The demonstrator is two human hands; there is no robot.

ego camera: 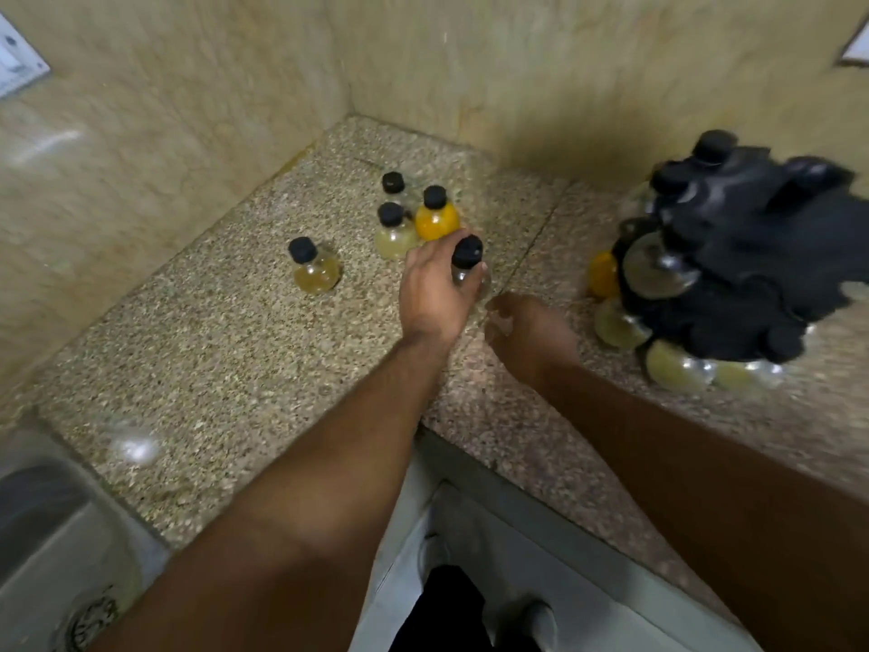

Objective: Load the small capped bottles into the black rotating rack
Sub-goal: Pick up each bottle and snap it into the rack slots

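Observation:
My left hand [435, 291] grips a clear bottle with a black cap [466, 256] at the middle of the speckled counter. My right hand [529, 329] hovers just right of it, fingers loosely curled and holding nothing. Behind my left hand stand an orange bottle [436, 214], a pale yellow bottle [394, 230] and another capped bottle [393, 183]. A lone yellow bottle [314, 265] stands further left. The black rotating rack [733, 275] sits at the right, blurred, with several bottles held in it.
Tiled walls meet in a corner behind the counter [235, 369]. A steel sink [51, 548] with its drain lies at the lower left. The counter's front edge runs diagonally below my arms. A wall switch plate [14, 54] is at the upper left.

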